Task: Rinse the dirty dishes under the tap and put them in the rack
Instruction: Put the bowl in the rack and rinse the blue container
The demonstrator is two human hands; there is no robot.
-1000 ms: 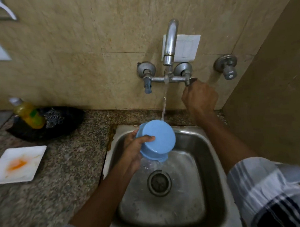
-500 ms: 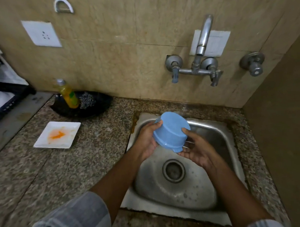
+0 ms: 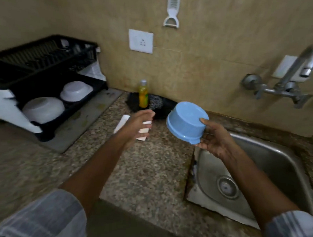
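Note:
My right hand [image 3: 214, 141] grips a light blue bowl [image 3: 185, 122], held upside down and tilted above the counter just left of the steel sink [image 3: 273, 157]. My left hand [image 3: 137, 127] hovers empty over a white square plate [image 3: 124, 123] on the counter, fingers loosely extended, covering most of the plate. The black dish rack [image 3: 40, 70] stands at the far left with two white bowls [image 3: 43, 109] upside down on its lower tier. The tap [image 3: 284, 82] on the wall at right runs no visible water.
A yellow soap bottle [image 3: 143, 94] and a steel scrubber sit in a black dish [image 3: 167, 107] against the wall behind the plate. A wall socket [image 3: 141, 41] and a hanging white peeler [image 3: 171, 10] are above. The granite counter [image 3: 146, 173] stretches between rack and sink.
The tap was shut off and the water stopped. The bowl passed from my left hand to my right and moved left out of the sink. My left hand let go and moved over the plate.

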